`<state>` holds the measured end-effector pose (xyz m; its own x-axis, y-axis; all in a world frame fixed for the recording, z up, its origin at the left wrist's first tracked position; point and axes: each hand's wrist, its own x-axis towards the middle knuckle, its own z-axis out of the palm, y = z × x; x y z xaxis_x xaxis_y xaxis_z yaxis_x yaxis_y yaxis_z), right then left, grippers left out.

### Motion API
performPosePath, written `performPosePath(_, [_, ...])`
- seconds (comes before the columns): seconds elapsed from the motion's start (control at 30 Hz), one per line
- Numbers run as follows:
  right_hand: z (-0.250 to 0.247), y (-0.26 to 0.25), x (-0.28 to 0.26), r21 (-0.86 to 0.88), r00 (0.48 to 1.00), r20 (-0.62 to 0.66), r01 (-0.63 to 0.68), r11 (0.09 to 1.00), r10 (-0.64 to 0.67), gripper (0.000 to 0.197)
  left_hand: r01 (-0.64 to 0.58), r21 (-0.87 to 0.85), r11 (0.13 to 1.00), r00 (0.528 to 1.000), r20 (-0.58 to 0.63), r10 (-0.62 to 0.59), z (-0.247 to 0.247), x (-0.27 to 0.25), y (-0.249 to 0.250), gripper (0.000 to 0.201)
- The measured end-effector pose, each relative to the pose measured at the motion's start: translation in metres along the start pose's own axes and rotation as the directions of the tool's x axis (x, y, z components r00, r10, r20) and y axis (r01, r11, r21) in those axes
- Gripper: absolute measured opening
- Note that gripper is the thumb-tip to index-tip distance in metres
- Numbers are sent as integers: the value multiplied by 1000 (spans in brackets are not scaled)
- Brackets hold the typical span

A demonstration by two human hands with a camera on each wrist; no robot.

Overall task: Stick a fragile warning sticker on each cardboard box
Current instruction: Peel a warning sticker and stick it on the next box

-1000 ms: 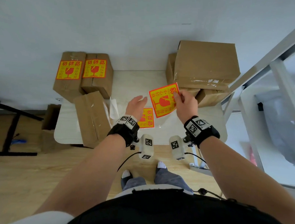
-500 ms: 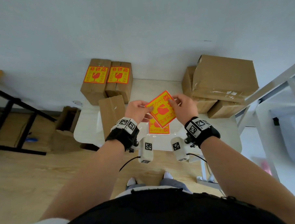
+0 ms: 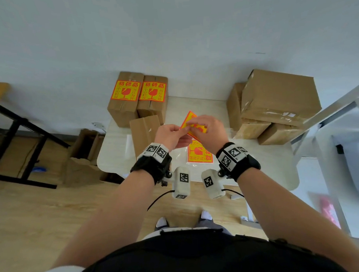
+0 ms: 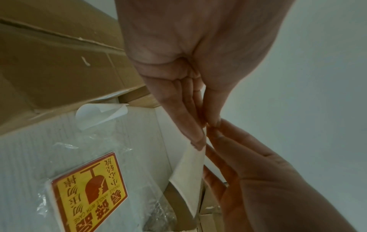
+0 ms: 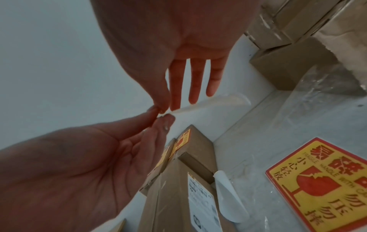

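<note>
Above the white table (image 3: 214,105), both hands hold a yellow-and-red fragile sticker (image 3: 189,119). My left hand (image 3: 181,131) pinches its near corner. My right hand (image 3: 194,125) pinches the same corner from the other side, fingertip to fingertip. In the left wrist view my left hand (image 4: 206,125) grips the corner and the sticker's white back (image 4: 190,172) hangs below. In the right wrist view my right hand (image 5: 164,109) pinches the sticker (image 5: 208,102), seen edge-on. Two boxes at the back left (image 3: 125,109) (image 3: 155,110) carry stickers. A plain box (image 3: 144,131) lies before them.
A stack of stickers (image 3: 200,154) in clear wrap lies under my hands. A pile of plain boxes (image 3: 275,96) fills the table's right side. Curled white backing paper (image 4: 101,113) lies by the plain box. An open carton (image 3: 83,160) stands on the floor at left.
My left hand, free a second ago, has come up and now pinches the sticker's corner opposite my right fingers. The sticker has tipped flatter and drawn closer between both hands.
</note>
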<state>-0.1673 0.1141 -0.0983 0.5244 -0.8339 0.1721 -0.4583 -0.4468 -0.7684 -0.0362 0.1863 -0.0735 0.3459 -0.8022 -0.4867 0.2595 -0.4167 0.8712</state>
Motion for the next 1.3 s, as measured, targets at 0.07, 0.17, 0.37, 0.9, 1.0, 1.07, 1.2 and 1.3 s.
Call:
performPosePath(0.07, [2, -1, -1, 56, 999, 17, -52, 997, 51, 18, -19, -14, 1000, 1000, 18, 19, 0, -1, 1, 16])
performPosePath(0.17, [1, -5, -1, 120, 996, 23, -90, 989, 88, 19, -39, -2, 999, 998, 55, 39, 0, -4, 4, 15])
performPosePath(0.37, [-4, -5, 1, 133, 994, 54, -100, 986, 93, 24, -44, 19, 999, 990, 137, 41, 2, -10, 7, 25])
performPosePath(0.9, [-16, -2, 8, 207, 995, -5, -92, 974, 95, 16, -110, 29, 993, 992, 60, 108, 14, 4, 16, 15])
performPosePath(1.0, [-22, -3, 10, 172, 995, -23, -95, 980, 100, 10, -130, 94, 987, 988, 100, 120, 18, 5, 19, 20])
performPosePath(1.07, [-25, -3, 11, 142, 994, -45, -94, 985, 101, 9, -139, 128, 982, 986, 114, 125, 19, 6, 22, 21])
performPosePath(1.2, [-26, -3, 12, 127, 992, -70, -98, 987, 107, 10, -141, 142, 980, 987, 100, 128, 22, 6, 24, 21])
performPosePath(1.3, [-29, -4, 11, 125, 991, -76, -99, 987, 109, 10, -146, 156, 977, 987, 92, 133, 24, 7, 24, 19])
